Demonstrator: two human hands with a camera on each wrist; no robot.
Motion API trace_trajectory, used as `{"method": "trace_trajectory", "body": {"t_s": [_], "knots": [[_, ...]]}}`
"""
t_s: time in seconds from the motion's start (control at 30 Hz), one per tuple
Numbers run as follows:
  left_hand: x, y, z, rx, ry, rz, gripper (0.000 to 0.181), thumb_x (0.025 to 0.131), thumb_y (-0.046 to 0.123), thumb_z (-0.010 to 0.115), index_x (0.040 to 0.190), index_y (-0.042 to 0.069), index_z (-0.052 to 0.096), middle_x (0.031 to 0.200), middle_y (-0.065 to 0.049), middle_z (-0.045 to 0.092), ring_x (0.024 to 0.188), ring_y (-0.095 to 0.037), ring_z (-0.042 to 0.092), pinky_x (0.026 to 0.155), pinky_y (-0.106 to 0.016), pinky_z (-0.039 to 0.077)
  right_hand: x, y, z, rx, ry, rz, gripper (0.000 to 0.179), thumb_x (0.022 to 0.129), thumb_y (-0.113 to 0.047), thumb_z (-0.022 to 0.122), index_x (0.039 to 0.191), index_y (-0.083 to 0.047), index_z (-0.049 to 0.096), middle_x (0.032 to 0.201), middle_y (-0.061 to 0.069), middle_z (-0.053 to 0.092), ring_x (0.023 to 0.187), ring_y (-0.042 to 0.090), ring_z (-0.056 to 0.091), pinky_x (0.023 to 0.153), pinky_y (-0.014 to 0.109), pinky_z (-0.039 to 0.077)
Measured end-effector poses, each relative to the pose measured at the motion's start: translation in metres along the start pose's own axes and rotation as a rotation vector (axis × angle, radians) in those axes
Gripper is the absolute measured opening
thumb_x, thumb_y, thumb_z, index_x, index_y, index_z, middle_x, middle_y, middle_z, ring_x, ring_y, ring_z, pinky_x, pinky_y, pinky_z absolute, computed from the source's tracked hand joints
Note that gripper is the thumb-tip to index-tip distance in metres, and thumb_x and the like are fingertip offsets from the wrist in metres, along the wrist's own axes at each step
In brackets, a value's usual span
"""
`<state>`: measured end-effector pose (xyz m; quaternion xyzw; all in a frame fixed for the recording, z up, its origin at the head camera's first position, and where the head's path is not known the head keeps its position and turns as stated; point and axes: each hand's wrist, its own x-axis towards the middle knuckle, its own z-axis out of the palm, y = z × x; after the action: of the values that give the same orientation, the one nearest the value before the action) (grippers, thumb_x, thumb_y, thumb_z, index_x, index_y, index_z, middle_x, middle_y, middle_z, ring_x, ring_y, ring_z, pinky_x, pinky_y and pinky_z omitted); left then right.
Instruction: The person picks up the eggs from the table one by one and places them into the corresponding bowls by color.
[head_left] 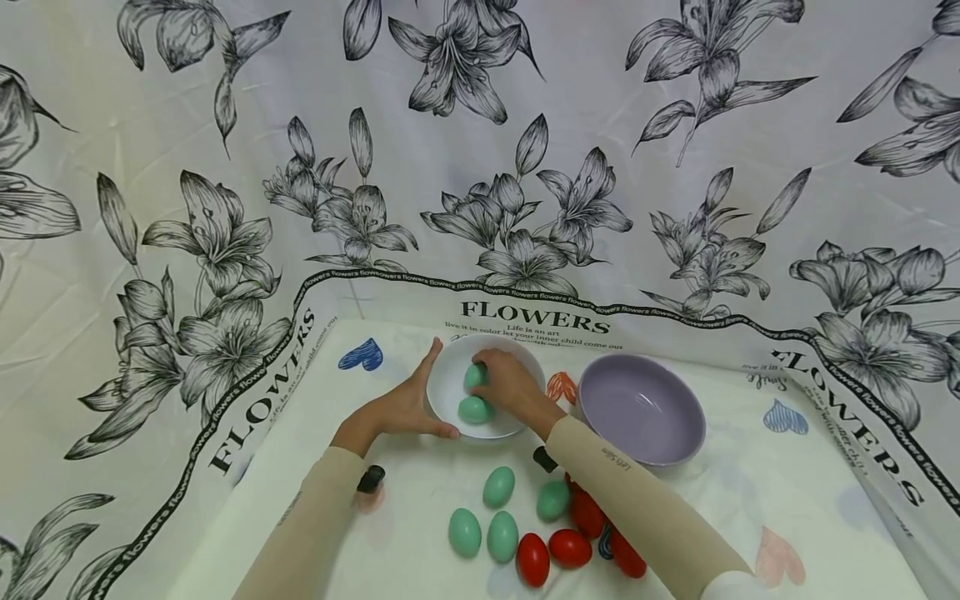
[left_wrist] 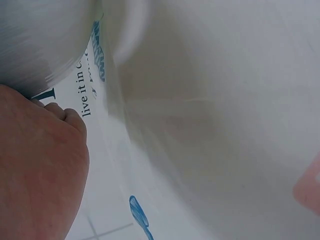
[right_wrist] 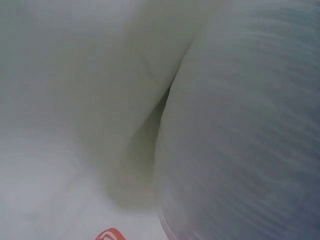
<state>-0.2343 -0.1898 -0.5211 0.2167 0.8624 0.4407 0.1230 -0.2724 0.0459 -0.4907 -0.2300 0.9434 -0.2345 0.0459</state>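
Note:
A white bowl (head_left: 447,375) stands near the back of the cloth-covered table. My left hand (head_left: 401,406) rests against its left side, fingers straight and thumb spread apart around the outer wall. Inside the bowl, my right hand (head_left: 512,382) pinches a green egg (head_left: 475,379) between thumb and fingers. A second green egg (head_left: 475,409) lies just in front of it in the bowl. In the left wrist view, the left hand (left_wrist: 42,165) is right at the bowl's outer wall (left_wrist: 45,45). The bowl's curved outside (right_wrist: 240,125) fills much of the right wrist view, which hides the right hand.
To the right stands a purple bowl (head_left: 641,408). Several green eggs (head_left: 465,533) and several red eggs (head_left: 533,560) lie in front of the white bowl, some partly under the right forearm. A flower-printed cloth (head_left: 360,325) covers the table and the wall behind.

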Motion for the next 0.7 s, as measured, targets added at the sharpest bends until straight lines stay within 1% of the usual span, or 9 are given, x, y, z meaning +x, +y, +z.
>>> {"method": "trace_trajectory", "body": {"t_s": [0.2,0.3,0.4,0.5,0.6,0.7], "knots": [[0.001,0.0,0.001,0.002,0.002,0.008,0.157,0.067,0.054,0.1,0.165,0.038,-0.022,0.177,0.003,-0.013,0.163,-0.034,0.008,0.127,-0.06,0.02,-0.003,-0.001,-0.002,-0.003,-0.005,0.027,0.062,0.09,-0.024,0.088,0.143,-0.004,0.063,0.139,0.011,0.067,0.129,0.026,0.063,0.113,0.039,0.049],[0.001,0.0,0.001,0.0,0.004,0.004,0.157,0.066,0.053,0.1,0.166,0.039,-0.021,0.177,0.003,-0.013,0.163,-0.035,0.009,0.127,-0.061,0.02,-0.008,-0.001,-0.007,0.016,0.024,0.031,0.064,0.089,-0.026,0.089,0.144,-0.006,0.063,0.141,0.01,0.066,0.128,0.026,0.064,0.111,0.039,0.051],[0.001,0.0,0.001,0.004,0.008,-0.005,0.157,0.066,0.054,0.1,0.166,0.038,-0.02,0.178,0.002,-0.011,0.162,-0.036,0.012,0.126,-0.062,0.022,-0.018,-0.001,-0.018,0.053,0.079,0.022,0.063,0.09,-0.028,0.088,0.144,-0.008,0.064,0.143,0.009,0.066,0.126,0.026,0.066,0.107,0.041,0.053],[0.001,0.001,0.001,0.006,0.008,-0.017,0.157,0.066,0.055,0.1,0.166,0.038,-0.021,0.178,0.002,-0.011,0.162,-0.037,0.014,0.126,-0.062,0.023,-0.032,-0.001,-0.03,0.087,0.143,0.012,0.059,0.094,-0.033,0.084,0.144,-0.01,0.064,0.143,0.008,0.066,0.126,0.026,0.066,0.106,0.042,0.055],[0.001,-0.001,0.002,-0.003,0.007,-0.025,0.157,0.066,0.055,0.1,0.166,0.039,-0.021,0.178,0.003,-0.012,0.162,-0.035,0.013,0.126,-0.061,0.023,-0.049,0.0,-0.042,0.131,0.218,-0.004,0.056,0.097,-0.036,0.08,0.145,-0.011,0.064,0.142,0.007,0.067,0.129,0.024,0.066,0.108,0.041,0.054],[0.001,-0.001,0.002,-0.012,0.012,-0.022,0.157,0.065,0.054,0.1,0.166,0.04,-0.02,0.177,0.005,-0.012,0.163,-0.035,0.012,0.125,-0.062,0.024,-0.069,0.002,-0.054,0.188,0.29,-0.042,0.054,0.098,-0.036,0.079,0.144,-0.011,0.064,0.14,0.006,0.068,0.129,0.023,0.066,0.111,0.041,0.051]]}}
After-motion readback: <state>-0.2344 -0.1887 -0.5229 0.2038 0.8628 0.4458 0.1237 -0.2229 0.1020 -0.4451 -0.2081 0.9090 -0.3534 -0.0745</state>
